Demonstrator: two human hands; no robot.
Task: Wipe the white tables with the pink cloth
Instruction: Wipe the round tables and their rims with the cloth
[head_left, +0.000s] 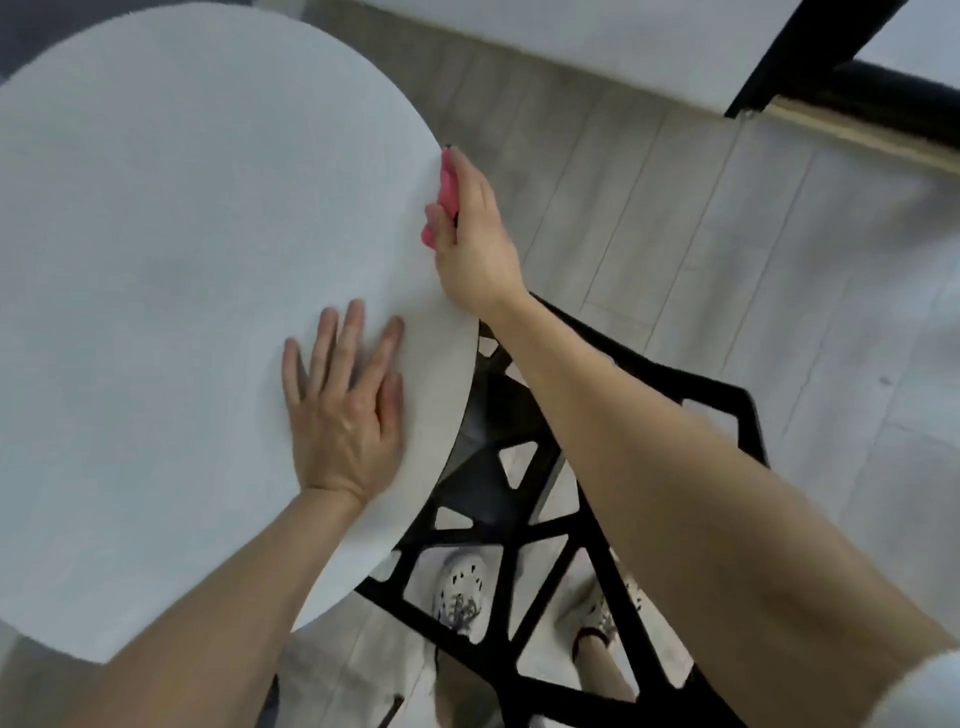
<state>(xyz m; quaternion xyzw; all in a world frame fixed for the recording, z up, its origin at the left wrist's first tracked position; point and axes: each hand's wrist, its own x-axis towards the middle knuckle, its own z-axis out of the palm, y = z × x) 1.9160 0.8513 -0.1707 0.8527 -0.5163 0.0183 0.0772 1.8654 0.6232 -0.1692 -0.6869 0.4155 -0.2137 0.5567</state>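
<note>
At table (182, 234) rim | pink cloth (448, 189) lengthwise along edge | right hand (475, 249) grips

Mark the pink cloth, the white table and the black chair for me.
pink cloth (448, 182), head view: the upper strip showing at the table's edge.
white table (182, 234), head view: a bare part of the round top.
black chair (498, 410), head view: its seat, beside the table's rim.

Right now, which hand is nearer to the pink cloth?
Right. The right hand holds the pink cloth at the edge of the white table; the left hand lies flat on top, apart from it.
</note>
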